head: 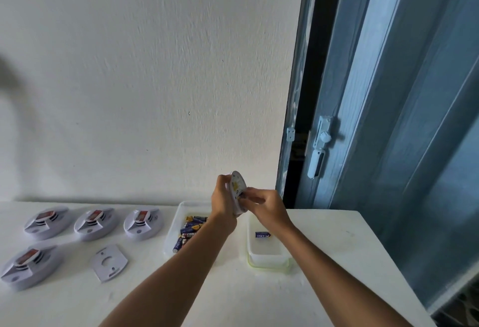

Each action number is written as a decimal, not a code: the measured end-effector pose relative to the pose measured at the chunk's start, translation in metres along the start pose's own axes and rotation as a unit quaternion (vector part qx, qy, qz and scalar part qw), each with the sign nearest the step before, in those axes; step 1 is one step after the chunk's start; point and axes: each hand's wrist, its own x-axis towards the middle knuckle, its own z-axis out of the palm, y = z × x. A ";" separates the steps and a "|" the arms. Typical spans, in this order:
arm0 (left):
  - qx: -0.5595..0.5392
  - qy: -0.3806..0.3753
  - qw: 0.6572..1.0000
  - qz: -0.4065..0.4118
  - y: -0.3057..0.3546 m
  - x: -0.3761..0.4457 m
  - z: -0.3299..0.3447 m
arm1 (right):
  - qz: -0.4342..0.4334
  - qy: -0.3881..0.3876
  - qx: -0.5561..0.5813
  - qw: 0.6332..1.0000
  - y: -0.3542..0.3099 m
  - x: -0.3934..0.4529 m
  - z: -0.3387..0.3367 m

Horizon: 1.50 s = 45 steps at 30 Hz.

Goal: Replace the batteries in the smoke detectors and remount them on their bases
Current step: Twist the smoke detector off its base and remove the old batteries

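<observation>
My left hand [223, 201] grips a white round smoke detector [237, 186], held on edge above the table with its back turned to the right. My right hand [267, 203] pinches a blue battery [244, 195] at the detector's back. A loose white mounting base [108, 262] lies flat on the table at the left. Several more smoke detectors sit on their bases, three in a row [94, 224] and one nearer [29, 266].
A clear tray [178, 210] holds several batteries. To its right a white container [267, 254] holds one blue battery [263, 235]. The white table [233, 295] stands against a white wall. A blue door [388, 119] with a latch is at the right.
</observation>
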 end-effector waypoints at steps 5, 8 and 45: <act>0.011 0.036 0.999 -0.012 0.001 -0.001 0.006 | -0.008 0.013 -0.041 0.999 -0.003 0.001 0.001; -0.015 0.047 0.998 -0.029 0.005 -0.003 0.011 | -0.035 0.026 -0.054 0.998 -0.006 0.000 0.004; -0.091 0.085 0.992 0.037 0.047 -0.030 -0.120 | -0.095 -0.099 -0.414 0.900 -0.008 -0.005 0.070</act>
